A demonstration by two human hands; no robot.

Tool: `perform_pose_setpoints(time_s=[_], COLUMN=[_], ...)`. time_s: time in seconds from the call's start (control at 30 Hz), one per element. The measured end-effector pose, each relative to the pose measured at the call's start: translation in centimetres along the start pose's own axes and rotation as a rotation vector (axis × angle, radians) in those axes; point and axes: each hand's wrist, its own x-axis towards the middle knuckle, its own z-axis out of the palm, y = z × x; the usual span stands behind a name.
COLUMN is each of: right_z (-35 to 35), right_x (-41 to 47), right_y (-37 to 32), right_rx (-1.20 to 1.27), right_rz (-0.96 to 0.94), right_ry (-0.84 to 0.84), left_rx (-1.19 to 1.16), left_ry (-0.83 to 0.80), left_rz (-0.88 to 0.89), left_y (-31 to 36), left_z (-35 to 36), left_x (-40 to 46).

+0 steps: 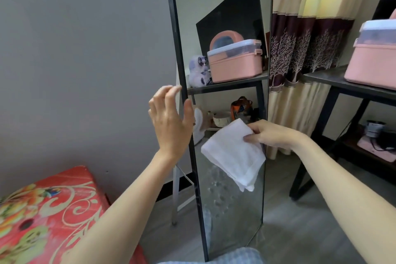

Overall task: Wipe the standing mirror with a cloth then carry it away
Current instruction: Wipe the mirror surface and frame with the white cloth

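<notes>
A tall standing mirror (222, 2) with a thin black frame stands upright in front of me, between the grey wall and a curtain. Smudges show on its lower glass. My left hand (169, 122) is raised with fingers spread at the mirror's left frame edge, the thumb over the glass side; I cannot tell if it touches. My right hand (270, 135) pinches a folded white cloth (232, 153) that hangs in front of the mirror's lower middle.
A red floral cushion (47, 212) lies at the lower left. A black shelf table (347, 87) stands at the right with a pink storage box (372, 58) on it. A patterned curtain (304, 49) hangs behind the mirror. The mirror's metal stand leg (175, 195) reaches the floor behind it.
</notes>
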Motion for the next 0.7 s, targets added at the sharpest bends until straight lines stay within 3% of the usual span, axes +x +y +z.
perform_pose_setpoints(time_s=[0.07,0.13,0.27,0.37,0.43,0.5,0.6,0.7], right_z=[0.4,0.5,0.8,0.7,0.7,1.0,2.4,4.5], right_x=[-0.3,-0.5,-0.9,-1.4,-1.8,-1.9,-1.6,-0.9], right_y=[0.1,0.2,0.1,0.0,-0.3,-0.4,0.0,0.6], right_rx=[-0.014,-0.001,0.087,0.181,0.202,0.202,0.141,0.179], right_rz=[-0.038,-0.069,-0.137,-0.167,-0.194,-0.245,-0.360,-0.390], right_ry=[0.019,0.033,0.051,0.044,0.074,0.230,0.617,0.601], left_rx=[-0.079,-0.231,-0.387,-0.339,-0.301,-0.256,-0.332,-0.641], left_ry=[-0.073,-0.270,-0.662,-0.973,-1.095,-1.106,-0.919,-0.828], left_rz=[0.125,0.152,-0.037,-0.170,-0.254,-0.359,-0.570,-0.820], left_y=[0.1,0.7,2.4,2.7,2.5,2.5,3.0,4.1], left_z=[-0.1,-0.2,0.3,0.7,0.8,0.9,1.6,2.2], left_x=[-1.3,-2.2,-3.3,-3.3,-3.2,-3.2,-3.3,-2.4])
